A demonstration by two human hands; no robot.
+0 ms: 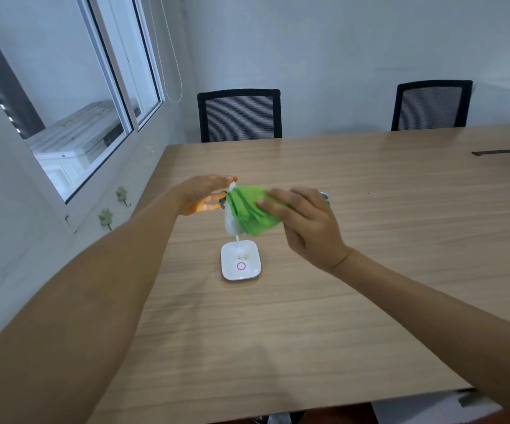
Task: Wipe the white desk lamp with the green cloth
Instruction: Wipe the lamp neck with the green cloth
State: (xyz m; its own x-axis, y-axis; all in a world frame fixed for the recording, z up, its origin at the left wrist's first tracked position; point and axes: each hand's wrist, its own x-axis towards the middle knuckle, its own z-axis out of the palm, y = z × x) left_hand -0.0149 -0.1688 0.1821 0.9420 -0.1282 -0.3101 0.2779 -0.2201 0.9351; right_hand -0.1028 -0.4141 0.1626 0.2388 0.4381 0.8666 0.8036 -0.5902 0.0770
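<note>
The white desk lamp stands on the wooden table, its square base (240, 261) marked with a pink ring. A thin stem rises to the lamp head (231, 223), which is mostly covered. My left hand (203, 195) grips the head's left end, fingers curled under it. My right hand (301, 218) presses the bunched green cloth (249, 211) against the top and right side of the head. The far part of the head is hidden behind the cloth and my right hand.
The wooden table (339, 301) stretches right and toward me. Two black mesh chairs (240, 116) (431, 105) stand at its far side. A window (73, 117) and white wall lie to the left. A dark cable slot (503, 152) is at the far right.
</note>
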